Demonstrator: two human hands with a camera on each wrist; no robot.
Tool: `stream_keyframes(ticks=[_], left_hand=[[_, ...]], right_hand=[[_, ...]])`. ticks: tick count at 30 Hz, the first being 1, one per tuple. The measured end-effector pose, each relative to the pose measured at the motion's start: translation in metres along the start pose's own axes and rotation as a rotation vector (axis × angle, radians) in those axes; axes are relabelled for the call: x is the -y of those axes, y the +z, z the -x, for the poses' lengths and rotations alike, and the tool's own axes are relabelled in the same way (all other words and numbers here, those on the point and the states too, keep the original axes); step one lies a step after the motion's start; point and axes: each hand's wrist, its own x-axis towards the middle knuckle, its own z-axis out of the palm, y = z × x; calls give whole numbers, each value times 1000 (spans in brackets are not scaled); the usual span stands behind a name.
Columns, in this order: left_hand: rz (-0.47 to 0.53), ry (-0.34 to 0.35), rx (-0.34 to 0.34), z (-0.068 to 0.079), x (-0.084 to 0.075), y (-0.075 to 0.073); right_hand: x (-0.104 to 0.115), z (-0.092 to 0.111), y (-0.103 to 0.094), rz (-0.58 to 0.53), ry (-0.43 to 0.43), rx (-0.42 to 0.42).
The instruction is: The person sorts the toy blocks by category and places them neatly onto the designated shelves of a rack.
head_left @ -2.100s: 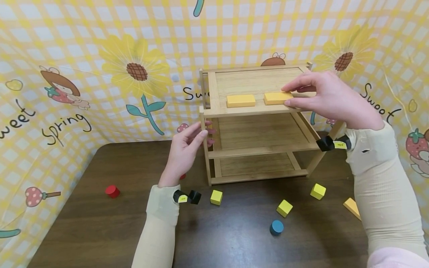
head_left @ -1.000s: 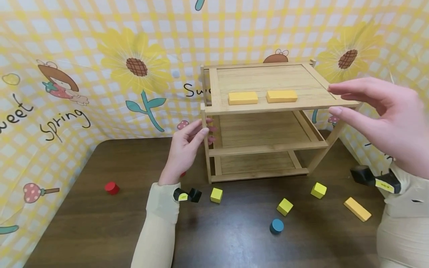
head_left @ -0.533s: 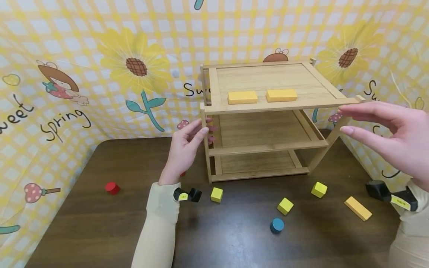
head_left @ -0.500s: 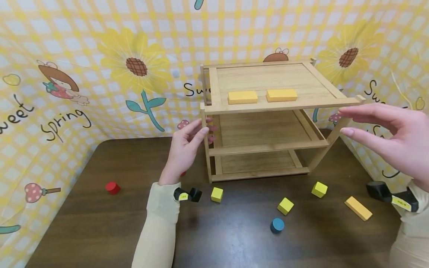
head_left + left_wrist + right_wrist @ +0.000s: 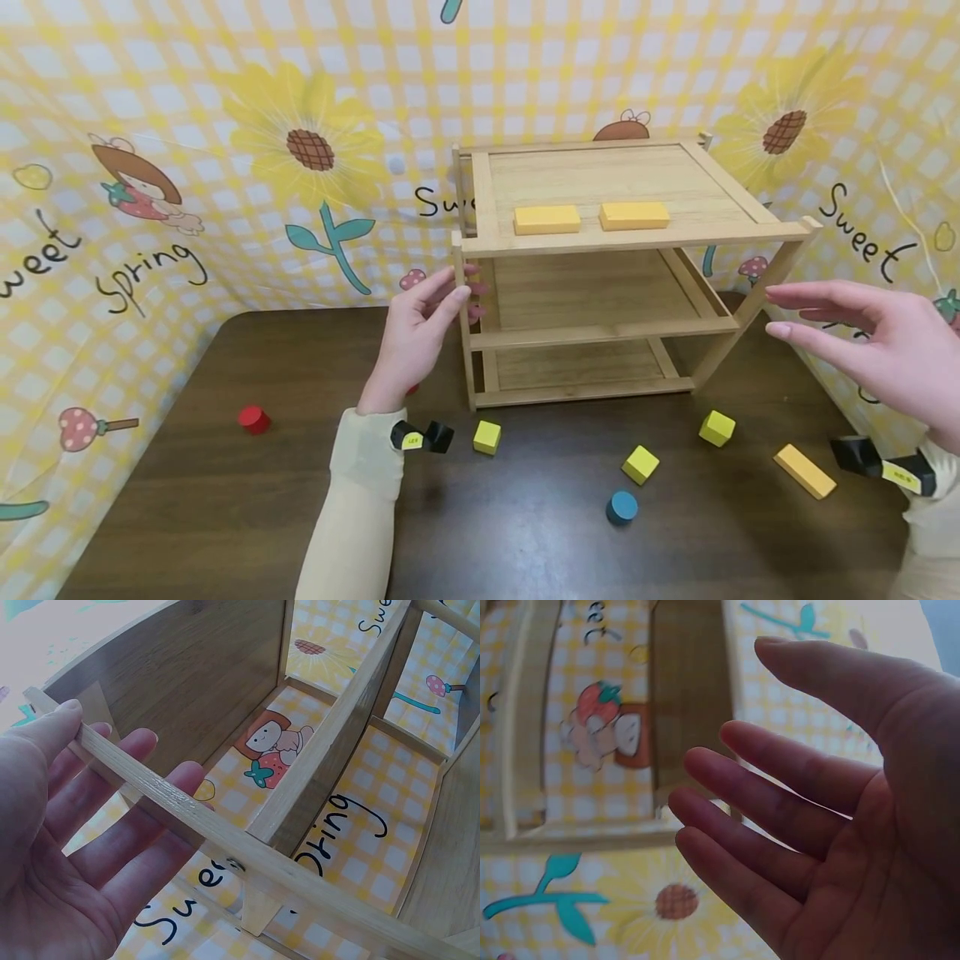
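Note:
A three-tier wooden shelf (image 5: 600,333) stands at the back of the dark table. My left hand (image 5: 415,333) holds its front left post, the thumb on one side and the fingers passing behind, as the left wrist view (image 5: 82,847) of the hand also shows. Two yellow rectangular blocks, a left one (image 5: 547,220) and a right one (image 5: 634,216), lie in a row along the front of the top tier. Off the shelf's right side hovers my right hand (image 5: 877,342), holding nothing, with thumb and fingers spread apart.
Lower on the table (image 5: 525,542) lie several yellow-green cubes, among them one (image 5: 487,437) by the shelf's left foot, a blue cylinder (image 5: 622,507) and another yellow rectangular block (image 5: 804,471). A red cylinder (image 5: 254,419) sits at left. Patterned cloth (image 5: 187,67) surrounds the table.
My right hand has let go of the right yellow block on the top tier, then moved right and down beside the shelf. My left hand stays on the post.

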Motion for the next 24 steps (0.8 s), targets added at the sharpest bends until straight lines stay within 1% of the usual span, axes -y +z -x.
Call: stream_keyframes(ticks=[5, 7, 12, 17, 24], left_hand=[[44, -16, -8, 0, -1, 1], [41, -18, -9, 0, 0, 1], [15, -16, -3, 1, 0, 1], [13, -13, -5, 2, -1, 1], [52, -21, -16, 1, -2, 1]], right_hand=[[-18, 5, 0, 49, 113, 53], [-25, 7, -1, 64, 143, 79], [-42, 10, 1, 69, 169, 148], [-58, 13, 5, 84, 205, 220], [-74, 17, 13, 112, 242, 287]])
